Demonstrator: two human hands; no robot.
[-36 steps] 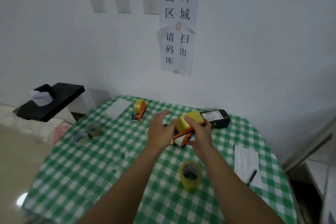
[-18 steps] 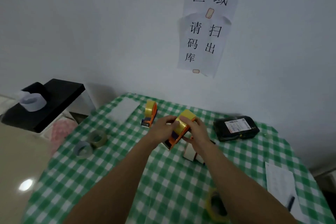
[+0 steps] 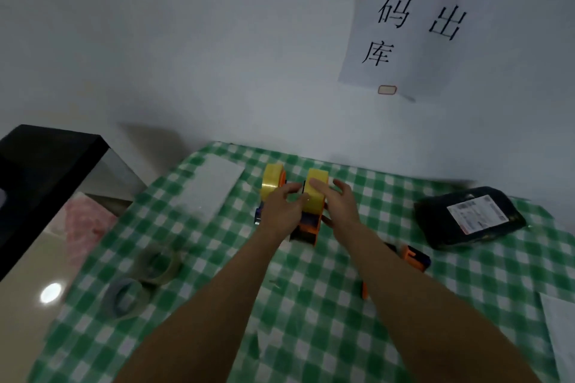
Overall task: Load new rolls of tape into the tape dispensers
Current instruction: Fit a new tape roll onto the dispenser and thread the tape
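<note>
An orange tape dispenser (image 3: 309,228) with a yellow tape roll (image 3: 316,193) on it stands near the far edge of the green checked table (image 3: 311,320). My left hand (image 3: 284,210) grips its left side. My right hand (image 3: 340,207) holds its right side, with the index finger lying on the roll and the thumb low against the orange body. Just to its left stands a second dispenser with a yellow roll (image 3: 271,183), partly hidden by my left hand. A third orange and blue dispenser (image 3: 412,256) lies behind my right forearm.
Two pale tape rolls (image 3: 158,264) (image 3: 124,297) lie near the table's left edge. A white sheet (image 3: 211,191) lies at the back left, and a black parcel (image 3: 469,218) at the back right. Paper (image 3: 560,339) lies at the right edge. A black side table (image 3: 46,162) stands to the left.
Both hands carried the dispenser with the yellow roll away from me and to the left, down beside the other loaded dispenser. The view has moved closer and turned left.
</note>
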